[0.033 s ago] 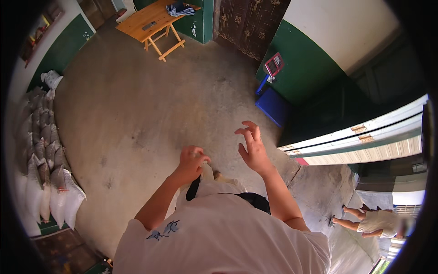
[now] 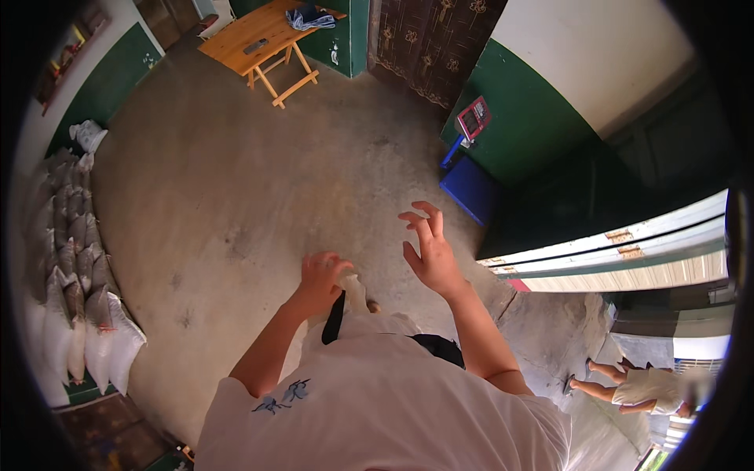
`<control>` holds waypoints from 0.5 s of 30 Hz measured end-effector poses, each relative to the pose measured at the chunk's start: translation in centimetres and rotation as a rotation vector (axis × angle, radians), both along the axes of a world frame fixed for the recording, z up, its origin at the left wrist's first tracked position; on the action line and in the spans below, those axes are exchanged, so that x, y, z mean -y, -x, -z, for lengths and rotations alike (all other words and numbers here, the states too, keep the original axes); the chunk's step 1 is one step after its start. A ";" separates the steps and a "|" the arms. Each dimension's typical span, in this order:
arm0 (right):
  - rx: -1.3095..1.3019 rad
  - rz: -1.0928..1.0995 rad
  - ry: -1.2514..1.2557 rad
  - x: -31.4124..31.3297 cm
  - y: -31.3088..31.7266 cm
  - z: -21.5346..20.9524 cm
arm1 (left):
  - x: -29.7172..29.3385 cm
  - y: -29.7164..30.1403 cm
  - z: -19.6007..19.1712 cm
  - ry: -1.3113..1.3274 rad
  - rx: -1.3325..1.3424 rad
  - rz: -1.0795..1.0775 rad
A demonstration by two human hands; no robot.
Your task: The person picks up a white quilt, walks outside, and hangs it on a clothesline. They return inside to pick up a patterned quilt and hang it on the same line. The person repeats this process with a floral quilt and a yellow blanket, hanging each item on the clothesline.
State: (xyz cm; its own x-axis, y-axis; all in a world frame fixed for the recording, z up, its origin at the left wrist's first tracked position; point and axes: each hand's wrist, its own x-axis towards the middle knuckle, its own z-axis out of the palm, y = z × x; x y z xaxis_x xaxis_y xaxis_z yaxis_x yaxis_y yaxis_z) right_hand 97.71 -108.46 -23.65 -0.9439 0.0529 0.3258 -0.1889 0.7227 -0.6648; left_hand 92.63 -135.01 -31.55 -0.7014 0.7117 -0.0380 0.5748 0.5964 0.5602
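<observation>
My left hand (image 2: 320, 279) is raised in front of my waist, its fingers loosely bent and apart, with nothing seen in it. To its right and a little farther out, my right hand (image 2: 430, 253) is held up with fingers spread and curved, also holding nothing. Both hands hover above the concrete floor (image 2: 259, 196) and touch no object. A black strap (image 2: 334, 318) hangs against my white shirt (image 2: 393, 385), close to my left wrist. Part of my light-coloured trouser leg (image 2: 355, 294) shows between the hands.
Stacked, filled sacks (image 2: 102, 334) line the left wall. A wooden folding table (image 2: 255, 43) holds folded cloth (image 2: 310, 17) and a dark flat object. At the right stands a blue platform scale (image 2: 471, 188), near a patterned brown curtain (image 2: 428, 47). A person (image 2: 636, 386) is outside, lower right.
Both hands have shifted slightly to the left, and the right one has risen a little. The room's view has tilted slightly. Nothing was picked up or let go.
</observation>
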 end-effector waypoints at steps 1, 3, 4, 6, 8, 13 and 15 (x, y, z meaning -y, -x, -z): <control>0.035 -0.018 0.116 -0.7 4.0 0.0 | -0.2 3.3 0.8 0.033 0.001 -0.087; 0.040 0.049 -0.003 -3.6 12.2 -0.1 | -0.5 11.3 2.7 -0.077 0.249 -0.238; 0.053 0.088 -0.050 -4.6 15.9 0.3 | -1.4 14.9 2.5 -0.116 0.382 -0.310; 0.425 0.232 -0.119 -7.0 22.7 0.6 | -4.2 22.6 2.2 -0.045 0.485 -0.418; 0.435 0.320 -0.363 -10.2 28.4 1.0 | -7.9 30.9 2.2 -0.059 0.526 -0.458; 0.192 0.423 -0.791 -19.8 44.0 -0.1 | -21.5 50.4 0.4 -0.142 0.011 -0.055; 0.205 0.430 -0.795 -22.9 49.6 -1.4 | -27.9 56.9 -1.8 -0.123 -0.198 0.108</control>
State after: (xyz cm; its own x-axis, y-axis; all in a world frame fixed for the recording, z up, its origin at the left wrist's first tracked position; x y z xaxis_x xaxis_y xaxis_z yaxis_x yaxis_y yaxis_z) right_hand 48.12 -85.56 -22.28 -0.9383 0.2442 0.2449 0.2675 0.9613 0.0660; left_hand 35.76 -107.07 -29.76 -0.6064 0.7735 0.1841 0.7370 0.4599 0.4954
